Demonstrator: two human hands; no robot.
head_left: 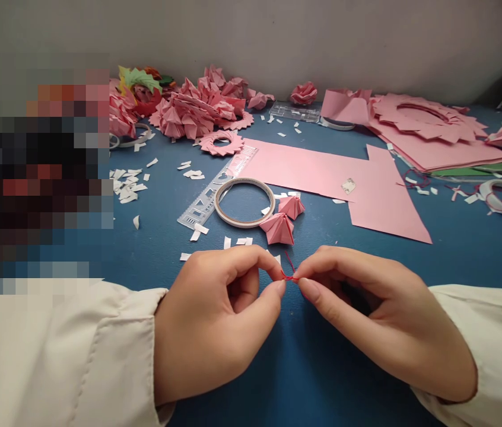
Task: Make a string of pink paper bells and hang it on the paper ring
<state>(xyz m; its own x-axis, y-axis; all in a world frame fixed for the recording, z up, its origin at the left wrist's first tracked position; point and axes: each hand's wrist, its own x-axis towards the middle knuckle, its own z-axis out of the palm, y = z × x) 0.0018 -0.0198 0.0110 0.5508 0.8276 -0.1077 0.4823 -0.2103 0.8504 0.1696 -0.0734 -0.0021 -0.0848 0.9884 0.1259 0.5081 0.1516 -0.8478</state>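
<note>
Between my two hands runs a thin red string point(289, 277), looped or crossed in the short gap between the fingertips. My left hand point(224, 317) pinches one side of it with thumb and forefinger. The other side is pinched by my right hand point(371, 320) in the same way. From there the string leads up toward two folded pink paper pieces, a nearer one point(279, 228) and a smaller one point(292, 206), lying just beyond my fingers. Whether it is tied to them is hard to make out. Beside them lies a roll of tape point(219, 207).
A clear stencil ruler point(197, 204) and pink paper sheets point(304, 169) lie past the tape. Folded pink paper flowers point(188, 112) are heaped at the back left, a large paper ring point(424, 112) at back right. White scraps point(127, 184) are scattered about. The left side is blurred out.
</note>
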